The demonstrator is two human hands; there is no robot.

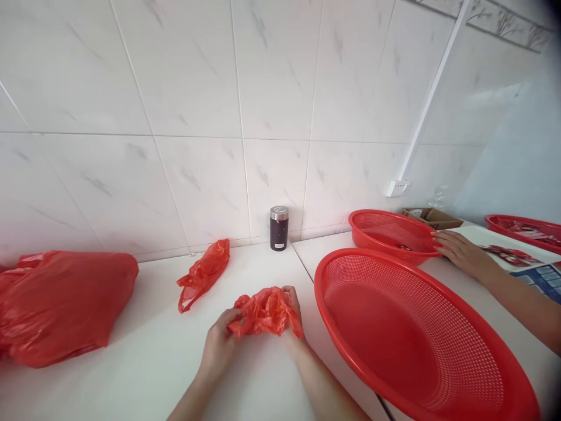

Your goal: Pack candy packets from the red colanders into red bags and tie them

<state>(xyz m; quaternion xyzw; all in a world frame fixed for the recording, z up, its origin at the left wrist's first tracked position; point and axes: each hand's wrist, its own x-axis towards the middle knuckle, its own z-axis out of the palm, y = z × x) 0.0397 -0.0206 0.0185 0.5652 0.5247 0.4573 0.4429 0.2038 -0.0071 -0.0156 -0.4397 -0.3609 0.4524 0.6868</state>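
Between my two hands, just above the white table, is a crumpled red plastic bag (265, 311). My left hand (222, 334) is closed on the bag's left side. On the other side my right hand (293, 316) grips it, with some of the fingers hidden behind the plastic. A smaller red plastic bag (205, 270) lies beyond my left hand, its handle loop toward me. Close to my right arm stands a large red plastic basket (381, 327) with perforated sides and nothing in it.
A big full red bag (70, 304) lies at the left. A dark flask (279, 231) stands by the tiled wall. Another person's hand (460, 251) touches a second red basket (390, 225). Behind are a cardboard box (432, 219) and a third red basket (526, 228).
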